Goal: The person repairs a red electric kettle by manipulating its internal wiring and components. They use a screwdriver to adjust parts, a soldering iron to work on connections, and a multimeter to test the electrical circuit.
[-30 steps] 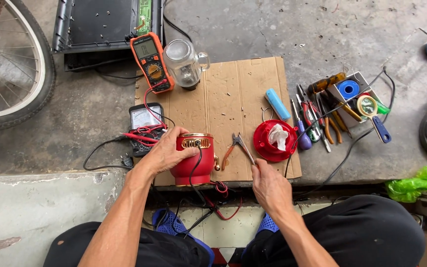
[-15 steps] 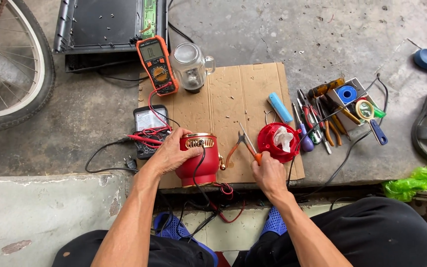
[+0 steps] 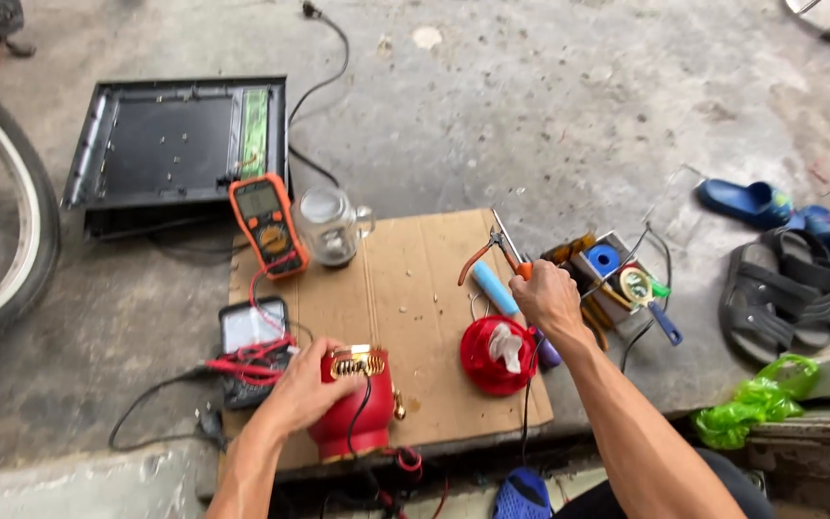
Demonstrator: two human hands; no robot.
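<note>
— What's closest to the person?

— The left hand (image 3: 305, 389), fingers curled around the side of a red pot-shaped part (image 3: 355, 408) with a coil of copper-coloured wire at its top. It stands at the near edge of a cardboard sheet (image 3: 415, 288) laid on the concrete floor (image 3: 530, 115). A black wire runs down its front.

— And just left of that?

— A small black meter with a pale screen (image 3: 254, 332), red leads lying across it, touching the cardboard's left edge.

— The other hand?

— The right hand (image 3: 549, 300) is further out, over the cardboard's right side, fingers closed on the orange handles of a pair of pliers (image 3: 498, 248). The metal tip points up and away. Whether the tip itself is parted I cannot tell.

— Anything beneath that hand?

— A round red lid (image 3: 498, 354) with a scrap of white cloth in it, and a light blue tube (image 3: 495, 287) just beside the hand.

— To the right?

— A heap of tools (image 3: 617, 279) off the cardboard's edge, then sandals (image 3: 780, 288) and a green plastic bag (image 3: 746, 413).

— Further back?

— An orange multimeter (image 3: 266, 226) and a glass jar (image 3: 327, 226) at the cardboard's far edge. Behind them, a flat black tray (image 3: 175, 144), and a bicycle wheel (image 3: 7, 240) at the left.
</note>
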